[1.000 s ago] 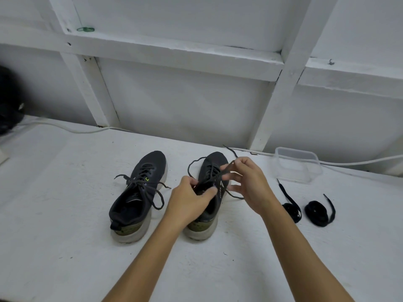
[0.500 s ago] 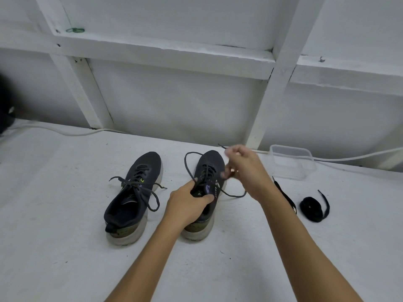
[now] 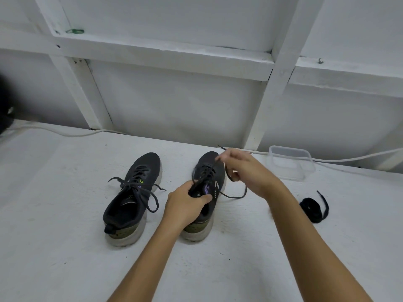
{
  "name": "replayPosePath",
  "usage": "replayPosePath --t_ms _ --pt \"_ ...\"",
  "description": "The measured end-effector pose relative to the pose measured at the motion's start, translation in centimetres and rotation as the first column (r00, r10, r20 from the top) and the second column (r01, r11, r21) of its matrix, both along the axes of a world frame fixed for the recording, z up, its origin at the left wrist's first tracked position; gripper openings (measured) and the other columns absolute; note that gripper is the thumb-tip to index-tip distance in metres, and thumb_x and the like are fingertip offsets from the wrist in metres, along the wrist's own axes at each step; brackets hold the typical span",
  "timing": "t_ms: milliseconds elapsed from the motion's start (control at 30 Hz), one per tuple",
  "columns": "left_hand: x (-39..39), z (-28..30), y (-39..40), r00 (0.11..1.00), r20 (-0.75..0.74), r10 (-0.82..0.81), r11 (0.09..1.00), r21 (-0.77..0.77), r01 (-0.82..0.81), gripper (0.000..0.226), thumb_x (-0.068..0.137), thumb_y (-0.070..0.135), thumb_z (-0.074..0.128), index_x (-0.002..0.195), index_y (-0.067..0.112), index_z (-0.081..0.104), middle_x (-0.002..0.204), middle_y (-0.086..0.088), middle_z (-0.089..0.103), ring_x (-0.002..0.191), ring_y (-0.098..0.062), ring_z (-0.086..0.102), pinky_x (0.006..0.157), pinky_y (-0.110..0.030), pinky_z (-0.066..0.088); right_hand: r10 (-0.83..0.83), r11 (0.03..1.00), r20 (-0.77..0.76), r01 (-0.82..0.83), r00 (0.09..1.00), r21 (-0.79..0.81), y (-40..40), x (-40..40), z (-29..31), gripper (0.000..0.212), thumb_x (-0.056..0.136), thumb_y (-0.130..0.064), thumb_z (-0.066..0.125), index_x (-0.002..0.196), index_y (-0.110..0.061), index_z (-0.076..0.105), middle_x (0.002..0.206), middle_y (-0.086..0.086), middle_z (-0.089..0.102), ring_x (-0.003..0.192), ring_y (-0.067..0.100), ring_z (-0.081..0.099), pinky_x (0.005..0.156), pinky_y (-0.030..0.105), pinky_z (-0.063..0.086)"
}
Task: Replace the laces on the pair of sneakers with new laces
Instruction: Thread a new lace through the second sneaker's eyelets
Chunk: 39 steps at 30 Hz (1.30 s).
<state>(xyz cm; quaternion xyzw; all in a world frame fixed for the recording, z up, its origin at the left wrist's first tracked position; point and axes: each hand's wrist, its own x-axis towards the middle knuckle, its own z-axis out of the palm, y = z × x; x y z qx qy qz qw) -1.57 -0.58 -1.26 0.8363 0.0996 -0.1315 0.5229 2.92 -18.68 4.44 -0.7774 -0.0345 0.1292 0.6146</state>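
Two dark sneakers with pale soles stand side by side on the white surface. The left sneaker (image 3: 133,197) has its lace tied in a loose bow. My left hand (image 3: 185,203) grips the tongue and collar of the right sneaker (image 3: 209,171). My right hand (image 3: 246,171) is raised over that shoe's toe and pinches its old dark lace (image 3: 234,196), which trails in a loop to the right of the shoe. A coiled black new lace (image 3: 311,209) lies to the right; my right forearm hides whatever lies beside it.
A clear plastic container (image 3: 291,162) stands at the back right against the wall. A white cable (image 3: 65,132) runs along the wall's base. White wooden framing rises behind the shoes. A dark object (image 3: 4,114) shows at the far left edge.
My right hand has pulled the lace up and away from the right sneaker, and the bow's loop has come loose. My left hand has stayed on the shoe's tongue.
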Motion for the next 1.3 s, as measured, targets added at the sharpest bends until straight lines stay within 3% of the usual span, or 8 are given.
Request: replayPosePath --t_ms 100,233,367,500,800,967,1200,1300 --pt "0.1 -0.1 0.0 1.000 -0.003 -0.003 1.000 0.010 0.003 0.033 0.082 0.039 0.075 0.113 0.038 0.065 0.107 0.016 0.067 0.096 -0.007 0.061 0.073 -0.022 0.047 -0.148 0.967 -0.047 0.154 0.988 0.204 -0.5 0.4 -0.4 0.030 0.093 -0.020 0.051 0.070 -0.019 0.071 0.075 0.014 0.048 0.053 0.012 0.030 0.053 0.029 0.020" --pt "0.2 0.0 -0.1 1.000 0.000 -0.001 0.999 0.046 0.001 0.037 0.082 0.042 0.075 0.117 0.038 0.063 0.111 0.014 0.066 0.102 -0.012 0.060 0.080 -0.025 0.046 -0.027 0.945 0.049 0.041 0.998 -0.324 -0.1 -0.6 -1.8 0.010 0.092 -0.032 0.069 0.092 -0.022 0.067 0.056 -0.019 0.057 0.046 -0.003 0.046 0.048 0.012 0.032" --pt "0.2 -0.2 0.0 1.000 0.003 0.006 0.999 0.042 -0.006 0.043 0.080 0.042 0.075 0.121 0.038 0.063 0.113 0.013 0.066 0.102 -0.012 0.061 0.080 -0.025 0.047 0.158 0.787 -0.001 -0.126 0.987 -0.604 0.3 -0.9 -3.3 0.023 0.093 -0.039 0.070 0.082 -0.020 0.074 0.059 -0.016 0.059 0.056 0.001 0.052 0.055 0.015 0.039" --pt "0.2 -0.3 0.0 1.000 0.003 -0.003 0.999 0.047 0.003 0.037 0.081 0.043 0.074 0.116 0.039 0.063 0.108 0.015 0.066 0.100 -0.011 0.061 0.079 -0.027 0.048 0.157 0.887 -0.082 -0.177 0.984 -0.427 0.1 -1.0 -1.9 0.031 0.095 -0.041 0.066 0.073 -0.019 0.072 0.053 -0.014 0.047 0.051 0.004 0.040 0.057 0.020 0.037" --pt "0.2 -0.2 0.1 1.000 -0.005 0.011 1.000 0.028 -0.010 0.042 0.082 0.040 0.075 0.121 0.037 0.061 0.109 0.015 0.062 0.106 -0.013 0.059 0.086 -0.026 0.046 0.218 0.680 -0.156 -0.264 0.964 -0.684 -0.9 -0.5 -0.1 0.011 0.087 -0.039 0.075 0.090 -0.028 0.077 0.061 -0.019 0.062 0.061 -0.002 0.057 0.065 0.021 0.042" --pt "0.1 0.1 -0.1 1.000 0.006 -0.007 0.998 0.057 0.007 0.043 0.083 0.041 0.074 0.124 0.038 0.061 0.108 0.016 0.063 0.103 -0.012 0.060 0.086 -0.028 0.049 0.014 0.980 0.071 0.000 0.997 -0.197 -0.9 -0.4 0.8 0.015 0.095 -0.018 0.068 0.089 -0.007 0.075 0.055 -0.017 0.056 0.052 -0.003 0.047 0.052 0.008 0.036" --pt "1.2 0.7 0.2 0.998 -0.040 -0.054 0.995 0.078 0.057 0.042 0.083 0.051 0.071 0.120 0.035 0.061 0.110 0.010 0.063 0.100 -0.012 0.059 0.075 -0.027 0.047 0.056 0.903 0.330 0.094 0.942 -0.420 1.4 0.1 -0.3 0.011 0.096 -0.029 0.065 0.089 -0.031 0.073 0.081 -0.021 0.071 0.081 -0.003 0.064 0.075 0.020 0.048" --pt "3.2 1.0 0.4 0.991 0.131 -0.038 0.967 0.255 0.004 0.028 0.085 0.049 0.070 0.107 0.032 0.068 0.105 0.013 0.062 0.101 -0.012 0.058 0.086 -0.031 0.047 0.061 0.860 0.420 0.166 0.905 -0.483 2.1 0.5 -0.3 0.013 0.096 -0.027 0.065 0.103 -0.029 0.076 0.098 -0.015 0.075 0.097 0.007 0.067 0.089 0.035 0.053"
